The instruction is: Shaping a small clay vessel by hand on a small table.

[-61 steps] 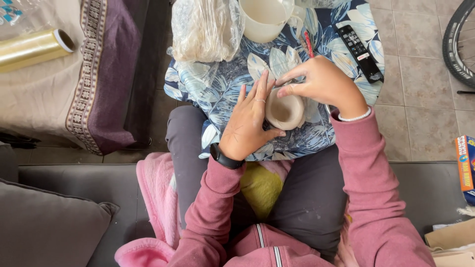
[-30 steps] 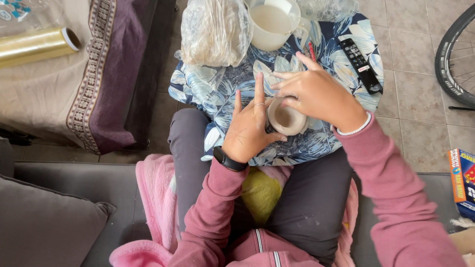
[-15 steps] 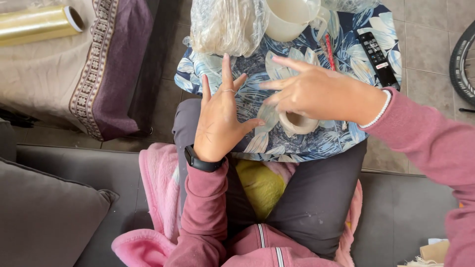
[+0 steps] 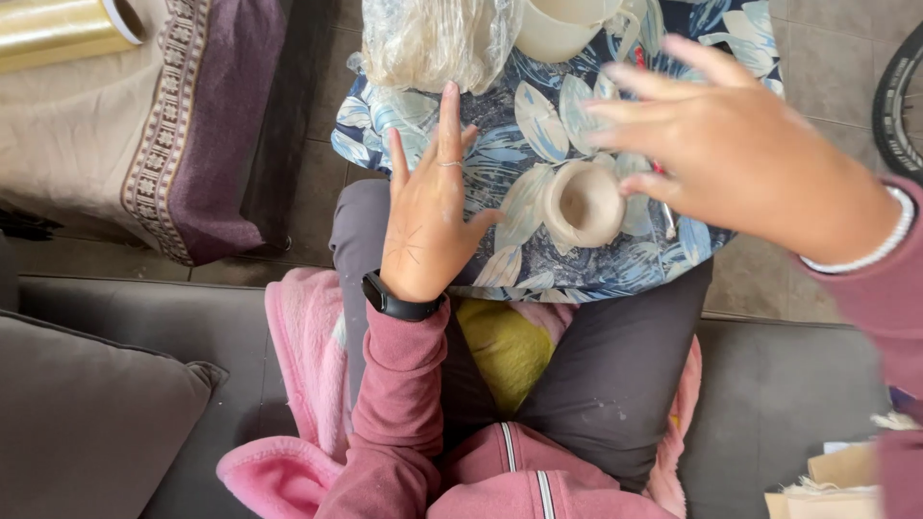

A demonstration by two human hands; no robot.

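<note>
A small beige clay pot (image 4: pixel 583 203) stands on a blue floral cloth (image 4: pixel 519 115) spread over my lap and a low table. My left hand (image 4: pixel 430 205) lies flat on the cloth just left of the pot, fingers spread, holding nothing. Raised and blurred, my right hand (image 4: pixel 735 144) hovers to the right of the pot with fingers apart; one fingertip is close to the pot's right rim. I cannot tell whether it touches.
A clear plastic bag (image 4: pixel 437 38) and a white mug (image 4: pixel 562 27) sit at the far edge of the cloth. A gold foil roll (image 4: pixel 62 29) lies on a bordered fabric at the top left. A bicycle tyre (image 4: pixel 899 106) is at the right, a grey cushion (image 4: pixel 87 423) at the lower left.
Both hands have let go of the clay pot. The left moved off to the left and flattened on the cloth; the right lifted up and to the right. The camera moved closer.
</note>
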